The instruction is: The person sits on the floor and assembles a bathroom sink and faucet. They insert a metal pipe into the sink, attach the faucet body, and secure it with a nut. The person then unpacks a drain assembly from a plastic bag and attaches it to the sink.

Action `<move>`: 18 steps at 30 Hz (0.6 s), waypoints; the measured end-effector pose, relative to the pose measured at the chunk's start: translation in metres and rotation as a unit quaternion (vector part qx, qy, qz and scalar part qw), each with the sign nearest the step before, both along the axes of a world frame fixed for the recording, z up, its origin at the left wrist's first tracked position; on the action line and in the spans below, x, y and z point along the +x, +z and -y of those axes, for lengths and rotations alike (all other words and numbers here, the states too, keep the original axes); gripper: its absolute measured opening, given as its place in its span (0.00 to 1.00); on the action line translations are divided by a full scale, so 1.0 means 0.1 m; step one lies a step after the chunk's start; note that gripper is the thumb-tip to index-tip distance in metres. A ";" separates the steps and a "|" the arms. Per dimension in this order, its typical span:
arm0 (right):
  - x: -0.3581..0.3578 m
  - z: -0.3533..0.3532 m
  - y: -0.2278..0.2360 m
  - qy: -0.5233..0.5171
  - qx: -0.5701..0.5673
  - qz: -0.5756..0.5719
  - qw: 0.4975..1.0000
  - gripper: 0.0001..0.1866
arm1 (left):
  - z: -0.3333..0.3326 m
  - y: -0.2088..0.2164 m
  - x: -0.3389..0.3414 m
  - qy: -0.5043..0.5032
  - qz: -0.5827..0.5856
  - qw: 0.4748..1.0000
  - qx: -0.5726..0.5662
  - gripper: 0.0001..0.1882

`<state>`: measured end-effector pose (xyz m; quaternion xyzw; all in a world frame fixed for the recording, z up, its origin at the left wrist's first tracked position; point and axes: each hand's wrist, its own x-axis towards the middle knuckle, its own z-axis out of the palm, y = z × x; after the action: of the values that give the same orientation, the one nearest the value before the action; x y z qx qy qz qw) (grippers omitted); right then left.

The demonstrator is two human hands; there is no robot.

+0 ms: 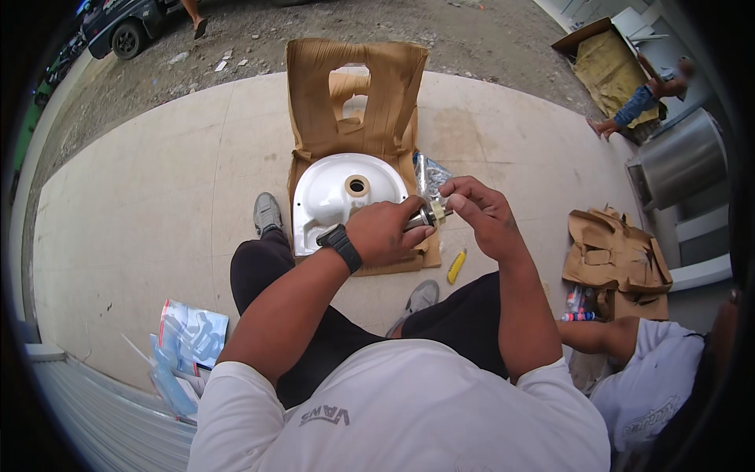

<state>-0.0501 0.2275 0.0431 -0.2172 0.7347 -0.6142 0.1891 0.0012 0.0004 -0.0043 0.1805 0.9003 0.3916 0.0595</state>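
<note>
A white ceramic sink basin with a round drain hole lies in an opened cardboard box on the concrete floor in front of me. My left hand, with a black watch on the wrist, grips a metal drain fitting above the basin's right edge. My right hand pinches the brass-coloured end of that same fitting with its fingertips. A clear plastic bag lies just behind my hands.
A yellow utility knife lies on the floor by my right knee. Torn cardboard pieces sit to the right, plastic-wrapped parts at lower left. Another person sits at my right; a metal bin stands beyond.
</note>
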 end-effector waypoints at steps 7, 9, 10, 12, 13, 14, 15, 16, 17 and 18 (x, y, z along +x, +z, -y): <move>-0.05 0.01 0.02 0.024 -0.034 -0.006 0.999 0.15 | 0.03 0.04 0.03 -0.012 0.001 1.000 0.008 0.28; 0.00 0.02 -0.01 -0.012 0.064 0.040 0.997 0.16 | 0.03 0.07 0.02 -0.009 0.011 1.000 0.009 0.27; 0.02 0.04 -0.03 -0.033 0.116 0.062 0.991 0.16 | 0.03 0.08 0.01 -0.008 0.020 1.000 0.008 0.27; 0.04 0.05 -0.05 0.016 0.038 0.010 0.999 0.21 | 0.04 0.06 0.01 -0.007 0.020 1.000 0.008 0.27; 0.01 0.06 -0.05 0.020 -0.001 -0.024 1.000 0.24 | 0.05 0.05 0.01 -0.007 0.010 1.000 0.007 0.27; 0.02 0.06 -0.05 0.014 -0.033 -0.048 0.998 0.25 | 0.05 0.05 0.02 -0.006 0.003 1.000 -0.001 0.27; 0.01 0.06 -0.05 -0.001 0.003 -0.017 1.000 0.26 | 0.05 0.04 0.02 -0.007 -0.002 1.000 0.011 0.27; 0.01 0.06 -0.04 -0.026 0.047 0.022 0.998 0.25 | 0.05 0.03 0.02 -0.006 -0.005 1.000 0.017 0.27; 0.00 0.06 -0.04 -0.043 0.085 0.060 0.994 0.25 | 0.05 0.03 0.01 -0.006 -0.012 1.000 0.021 0.27; 0.00 0.05 -0.03 -0.037 0.108 0.071 0.991 0.25 | 0.05 0.02 0.00 -0.005 -0.005 1.000 0.023 0.27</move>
<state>-0.0502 0.2226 0.0398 -0.1239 0.7889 -0.5517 0.2408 0.0015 -0.0042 -0.0024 0.1881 0.8904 0.4111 0.0525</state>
